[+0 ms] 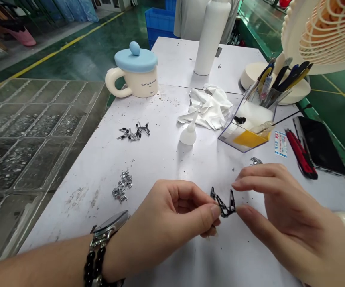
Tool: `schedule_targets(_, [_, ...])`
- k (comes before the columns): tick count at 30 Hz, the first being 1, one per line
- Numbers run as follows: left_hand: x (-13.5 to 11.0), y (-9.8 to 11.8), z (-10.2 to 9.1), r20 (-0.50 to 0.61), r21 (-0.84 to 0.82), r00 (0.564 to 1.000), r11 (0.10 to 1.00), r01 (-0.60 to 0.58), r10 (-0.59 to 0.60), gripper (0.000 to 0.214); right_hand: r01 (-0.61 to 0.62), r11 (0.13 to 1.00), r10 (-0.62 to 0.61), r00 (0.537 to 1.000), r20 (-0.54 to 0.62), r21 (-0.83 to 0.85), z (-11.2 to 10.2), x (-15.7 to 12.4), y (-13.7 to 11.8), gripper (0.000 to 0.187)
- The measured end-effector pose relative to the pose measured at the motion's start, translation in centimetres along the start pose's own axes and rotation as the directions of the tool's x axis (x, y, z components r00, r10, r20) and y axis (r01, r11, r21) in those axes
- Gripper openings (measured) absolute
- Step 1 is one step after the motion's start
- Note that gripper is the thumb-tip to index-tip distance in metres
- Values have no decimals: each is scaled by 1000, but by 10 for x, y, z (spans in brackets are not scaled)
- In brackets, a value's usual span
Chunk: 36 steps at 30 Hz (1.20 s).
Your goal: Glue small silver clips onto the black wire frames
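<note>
Both hands meet over the near edge of the white bench (166, 159). Left hand (172, 221), with a watch (109, 229) and a dark bead bracelet (91, 265) on its wrist, has thumb and forefinger pressed together on the left end of a small black metal clip piece (223, 203). Right hand (292, 217) touches the same piece from the right: thumb tip under its right end, forefinger extended just above it, the rest of the fingers loosely apart; I cannot tell whether this hand actually clamps it. The piece sits in the air just above the bench top, between the two hands, prongs pointing up. Left of the hands, toward the left edge, lies a small heap of silver metal parts (122, 186); farther back, a scatter of mixed black and silver parts (135, 132). At the far left corner stands a cream mug (139, 81) with a blue lid, lettered "CHIIKAWA" on its side. Mid-bench: a small white nozzle bottle (188, 133) just beside a crumpled white cloth (209, 105). A tilted clear holder (251, 119) with pens and a yellow pad lies toward the right edge; next to it a small printed label (280, 143), text too small to read, a red-and-black knife (301, 153) and a dark phone (320, 145). A tall white bottle (211, 38) stands at the far edge; a cream fan (324, 34) at the far right corner.
</note>
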State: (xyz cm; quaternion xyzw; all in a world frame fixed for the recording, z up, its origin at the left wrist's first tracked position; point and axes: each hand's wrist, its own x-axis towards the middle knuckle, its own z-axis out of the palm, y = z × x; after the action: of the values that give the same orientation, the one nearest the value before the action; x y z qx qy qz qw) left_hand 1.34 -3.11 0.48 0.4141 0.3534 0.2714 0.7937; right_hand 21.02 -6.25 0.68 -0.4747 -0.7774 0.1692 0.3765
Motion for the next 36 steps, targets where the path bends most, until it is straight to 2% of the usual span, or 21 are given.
schedule_targets(6, [-1, -2, -2, 1, 72, 1000, 997, -17, 17, 8, 76, 993, -74, 997, 20, -95, 2, 2, -7, 21])
schedule_targets(12, [-2, 1, -3, 11, 101, 993, 988, 118, -120, 8, 82, 994, -80, 996, 36, -67, 3, 0, -7, 19])
schedule_targets(18, [0, -1, -4, 27, 89, 992, 989, 122, -125, 8, 110, 989, -111, 994, -1, -98, 5, 3, -10, 16])
schedule_targets(26, [-1, 1, -2, 9, 230, 1000, 973, -6, 4, 5, 107, 989, -111, 993, -37, -106, 6, 3, -14, 13])
schedule_targets(31, [-1, 3, 0, 21, 345, 995, 933, -97, 95, 5, 75, 994, -82, 994, -78, -84, 9, 0, -17, 11])
schedule_targets(36, [-2, 3, 1, 36, 438, 984, 882, -172, 174, 4, 120, 987, -130, 987, -97, -108, 9, -2, -20, 8])
